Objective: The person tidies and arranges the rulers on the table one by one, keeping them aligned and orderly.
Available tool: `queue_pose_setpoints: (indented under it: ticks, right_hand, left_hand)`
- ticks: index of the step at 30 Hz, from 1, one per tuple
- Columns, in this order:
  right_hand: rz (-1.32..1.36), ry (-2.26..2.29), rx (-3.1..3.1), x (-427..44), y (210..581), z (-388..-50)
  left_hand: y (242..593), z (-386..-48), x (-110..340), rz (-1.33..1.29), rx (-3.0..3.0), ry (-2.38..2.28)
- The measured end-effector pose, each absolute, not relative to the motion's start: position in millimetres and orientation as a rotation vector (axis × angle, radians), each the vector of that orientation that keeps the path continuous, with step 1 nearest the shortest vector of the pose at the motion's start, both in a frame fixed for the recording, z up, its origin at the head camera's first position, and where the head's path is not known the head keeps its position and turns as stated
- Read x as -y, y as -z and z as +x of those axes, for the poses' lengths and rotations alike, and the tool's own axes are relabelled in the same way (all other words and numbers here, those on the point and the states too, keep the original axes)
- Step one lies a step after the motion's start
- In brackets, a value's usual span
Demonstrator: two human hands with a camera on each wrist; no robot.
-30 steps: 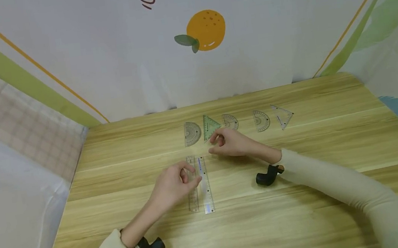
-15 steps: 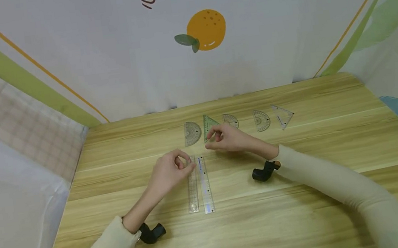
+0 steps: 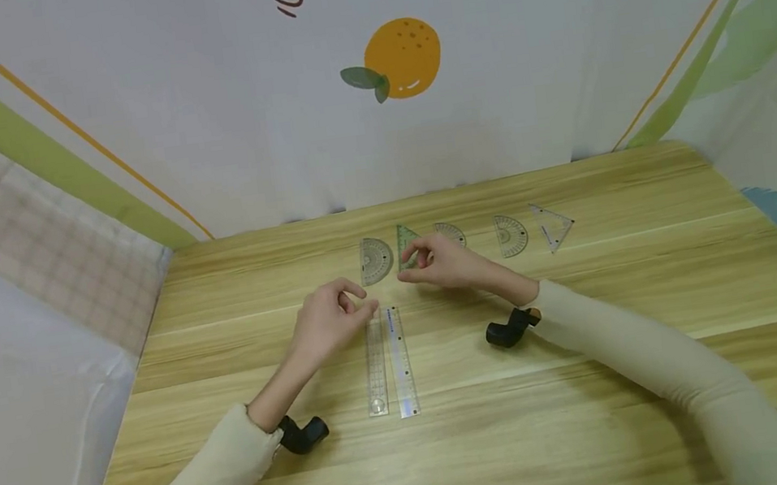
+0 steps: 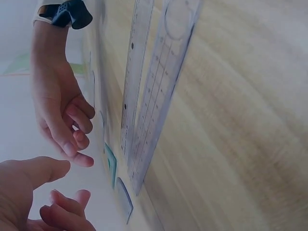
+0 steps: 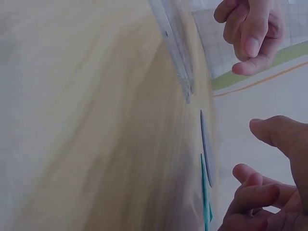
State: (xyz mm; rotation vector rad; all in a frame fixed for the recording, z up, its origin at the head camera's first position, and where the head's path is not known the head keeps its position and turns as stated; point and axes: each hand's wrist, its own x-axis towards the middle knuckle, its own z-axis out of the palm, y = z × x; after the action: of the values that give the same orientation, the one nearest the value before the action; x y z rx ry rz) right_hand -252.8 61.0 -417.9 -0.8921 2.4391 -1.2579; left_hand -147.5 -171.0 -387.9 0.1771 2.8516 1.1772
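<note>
My left hand (image 3: 328,316) hovers above the table by the far end of a clear ruler (image 3: 375,367), its fingers loosely bent and thumb apart from the index finger. A second clear ruler (image 3: 402,363) lies beside the first, nearly parallel. Over the near part of a green set square (image 3: 405,239) is my right hand (image 3: 446,261), also loosely bent; it partly covers that set square and a clear protractor (image 3: 455,232). Both wrist views show nothing between the fingers of either hand. A greyish protractor (image 3: 376,260) lies between the hands, farther back.
To the right in the back row are another clear protractor (image 3: 511,236) and a clear set square (image 3: 554,227). The wooden table (image 3: 568,432) ends at a white printed curtain (image 3: 234,132) behind. Black wrist mounts (image 3: 510,330) stick out below the sleeves.
Both hands have drifted away from the body, the left more than the right. The left hand uncovers more of the left ruler. The rulers, protractors and set squares have stayed put.
</note>
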Motion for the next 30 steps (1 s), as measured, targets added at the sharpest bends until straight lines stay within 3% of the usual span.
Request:
queue_pose_setpoints:
  ticks: [30]
  right_hand:
    - [-0.854, 1.244, -2.437, -49.0, 411.1, -282.3]
  left_hand:
    - [400.8, -188.7, 186.6, 0.008, -2.834, -1.133]
